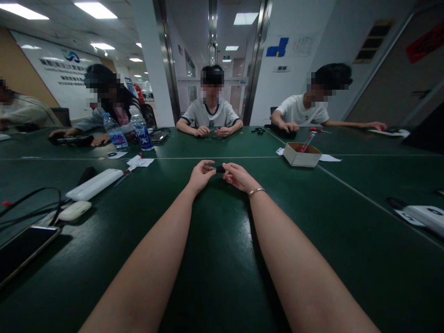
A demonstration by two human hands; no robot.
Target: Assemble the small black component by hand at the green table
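Observation:
Over the middle of the green table [222,240], both my arms reach forward and the hands meet at a small black object [219,169]. Its kind is too small to make out; it has a pale, shiny end on the left. My right hand [238,176] pinches the dark end between thumb and fingers, and a silver bracelet [257,191] circles that wrist. My left hand [201,176] has its thumb and fingers curled around the pale end, with the thumb touching it. The fingertips partly hide the object.
To the left lie a phone [24,252], cables, a white power bank [95,184] and paper scraps [138,162]. Two water bottles [141,132] stand beyond. An open box [302,155] is at the right. Across the table sits a person [211,114]; other people sit on both sides.

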